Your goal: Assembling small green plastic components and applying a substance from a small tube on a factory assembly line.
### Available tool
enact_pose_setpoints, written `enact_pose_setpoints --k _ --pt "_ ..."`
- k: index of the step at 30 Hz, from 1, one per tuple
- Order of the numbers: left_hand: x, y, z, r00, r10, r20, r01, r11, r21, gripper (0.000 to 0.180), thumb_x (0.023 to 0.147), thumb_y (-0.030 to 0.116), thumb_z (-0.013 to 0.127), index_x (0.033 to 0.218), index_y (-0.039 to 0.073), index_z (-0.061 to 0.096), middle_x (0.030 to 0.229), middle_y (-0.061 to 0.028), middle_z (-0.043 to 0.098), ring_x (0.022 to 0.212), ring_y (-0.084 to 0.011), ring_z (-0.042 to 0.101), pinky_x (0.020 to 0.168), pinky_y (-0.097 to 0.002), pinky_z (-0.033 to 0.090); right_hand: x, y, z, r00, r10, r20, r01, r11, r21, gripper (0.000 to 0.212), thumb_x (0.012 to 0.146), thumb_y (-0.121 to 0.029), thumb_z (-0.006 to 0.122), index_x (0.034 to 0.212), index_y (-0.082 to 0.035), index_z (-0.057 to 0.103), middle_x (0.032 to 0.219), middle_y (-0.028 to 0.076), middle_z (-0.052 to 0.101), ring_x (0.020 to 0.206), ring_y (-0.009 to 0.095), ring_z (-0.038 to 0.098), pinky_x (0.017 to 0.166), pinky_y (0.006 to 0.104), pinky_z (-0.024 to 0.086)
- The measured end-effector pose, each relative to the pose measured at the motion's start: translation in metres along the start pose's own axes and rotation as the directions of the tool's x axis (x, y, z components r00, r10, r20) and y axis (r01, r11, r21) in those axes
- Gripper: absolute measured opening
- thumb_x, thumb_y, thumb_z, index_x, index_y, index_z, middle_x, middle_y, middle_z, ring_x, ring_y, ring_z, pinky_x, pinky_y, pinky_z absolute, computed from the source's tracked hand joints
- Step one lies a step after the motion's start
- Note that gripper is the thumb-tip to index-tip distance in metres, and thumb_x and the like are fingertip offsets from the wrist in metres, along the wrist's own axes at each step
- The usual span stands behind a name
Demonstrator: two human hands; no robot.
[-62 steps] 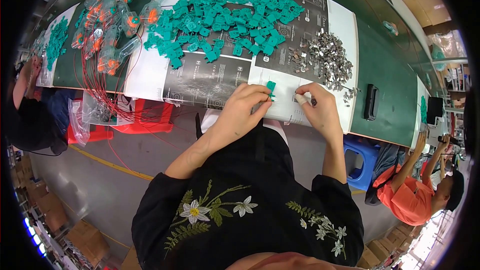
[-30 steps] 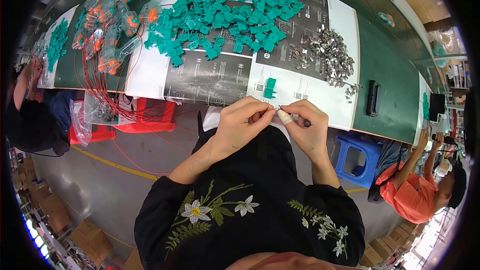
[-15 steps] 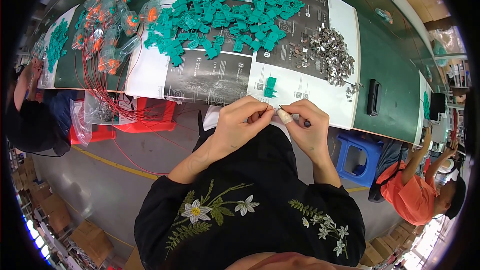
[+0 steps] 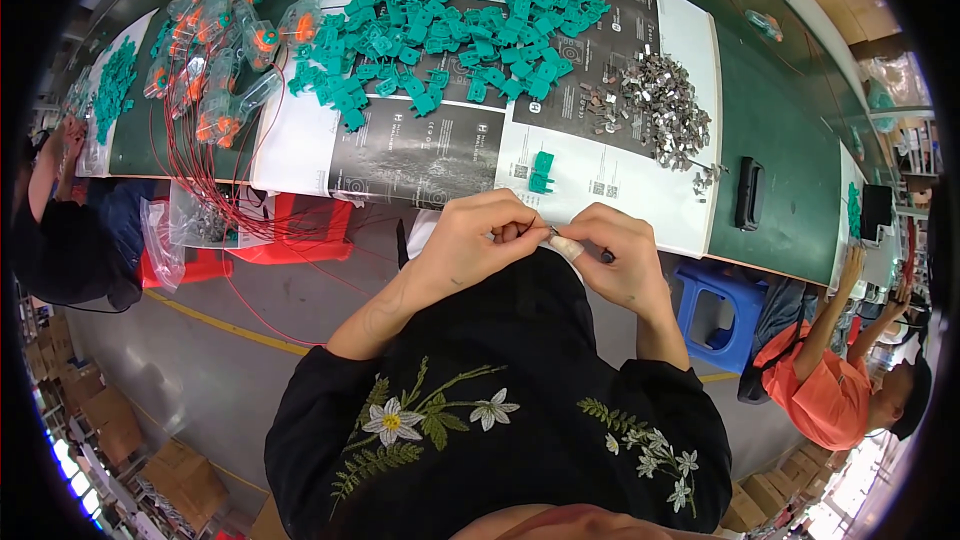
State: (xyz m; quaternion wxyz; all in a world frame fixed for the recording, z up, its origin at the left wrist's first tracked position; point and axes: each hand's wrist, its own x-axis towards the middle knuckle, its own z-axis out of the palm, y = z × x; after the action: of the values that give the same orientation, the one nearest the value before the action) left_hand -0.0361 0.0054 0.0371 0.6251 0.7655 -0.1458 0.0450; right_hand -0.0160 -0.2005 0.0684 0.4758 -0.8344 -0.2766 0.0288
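My left hand [image 4: 485,237] is closed in a pinch, its fingertips meeting those of my right hand just off the table's near edge. What it pinches is too small and hidden to name. My right hand [image 4: 628,258] is closed round a thin dark hand tool [image 4: 607,256], whose rounded dark end shows by the palm; its kind is unclear. Pale tape wraps one right finger. Just beyond my fingers, two green plastic parts [image 4: 541,172] lie on the printed sheet. Farther off spreads a heap of similar green plastic pieces [image 4: 450,20].
Small metal pieces [image 4: 675,115] are piled right of the green heap. A black case-like object [image 4: 748,194] lies on the green table [image 4: 765,130]. Clear-and-orange housings with red wires [image 4: 225,70] crowd the left. A blue stool [image 4: 718,315] stands below; co-workers sit at both sides.
My fingertips have come together and lowered slightly. The dark tip seen between them earlier is now mostly covered. My right hand has tilted a little.
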Motion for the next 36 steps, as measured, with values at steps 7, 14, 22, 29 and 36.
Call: enact_pose_setpoints --k 7,14,22,29,36 --pt "0.000 0.003 -0.007 0.993 -0.011 0.119 0.012 1.000 -0.010 0.010 0.078 0.001 0.075 0.087 0.000 0.072 0.077 -0.0060 0.067 0.064 -0.0107 0.061 0.055 -0.0220 0.048 0.000 -0.006 -0.005 0.992 0.053 0.112 -0.056 0.998 0.025 0.011 0.075 -0.002 0.077 0.085 -0.002 0.072 0.072 0.003 0.063 0.057 0.011 0.052 0.049 0.0234 0.038" --pt "0.002 0.006 -0.013 0.983 0.030 0.182 -0.026 0.999 -0.023 0.011 0.078 0.001 0.075 0.089 0.000 0.073 0.077 -0.0062 0.068 0.064 -0.0116 0.062 0.055 -0.0227 0.048 0.000 -0.006 -0.006 0.986 0.074 0.152 -0.084 0.995 0.057 0.011 0.075 -0.004 0.078 0.084 -0.003 0.072 0.072 0.003 0.063 0.057 0.010 0.052 0.049 0.0233 0.037" --pt "0.004 0.006 -0.019 0.963 0.057 0.264 -0.054 0.998 -0.020 0.011 0.078 0.002 0.075 0.089 0.001 0.072 0.077 -0.0059 0.067 0.063 -0.0118 0.062 0.055 -0.0236 0.048 0.001 -0.008 -0.007 0.981 0.017 0.193 -0.031 0.997 0.073 0.012 0.075 -0.002 0.076 0.086 -0.003 0.072 0.075 0.004 0.063 0.059 0.013 0.055 0.050 0.0253 0.040" --pt "0.005 0.007 -0.021 0.942 0.094 0.321 -0.081 0.995 -0.053 0.015 0.080 0.003 0.073 0.096 0.002 0.071 0.075 -0.0035 0.062 0.061 -0.0102 0.057 0.055 -0.0241 0.046 0.006 -0.007 -0.015 0.955 -0.118 0.272 0.115 0.993 0.028 0.017 0.073 0.003 0.072 0.089 -0.002 0.071 0.078 0.006 0.064 0.061 0.019 0.059 0.053 0.0278 0.044" --pt "-0.001 0.012 -0.007 0.968 -0.007 0.253 0.009 1.000 -0.008 0.016 0.082 0.004 0.071 0.098 0.003 0.068 0.071 -0.0015 0.052 0.058 -0.0093 0.051 0.054 -0.0258 0.043 0.002 -0.008 -0.011 0.976 0.008 0.220 -0.010 1.000 0.010 0.017 0.073 0.003 0.071 0.090 -0.002 0.070 0.079 0.006 0.064 0.064 0.020 0.061 0.055 0.0289 0.046"
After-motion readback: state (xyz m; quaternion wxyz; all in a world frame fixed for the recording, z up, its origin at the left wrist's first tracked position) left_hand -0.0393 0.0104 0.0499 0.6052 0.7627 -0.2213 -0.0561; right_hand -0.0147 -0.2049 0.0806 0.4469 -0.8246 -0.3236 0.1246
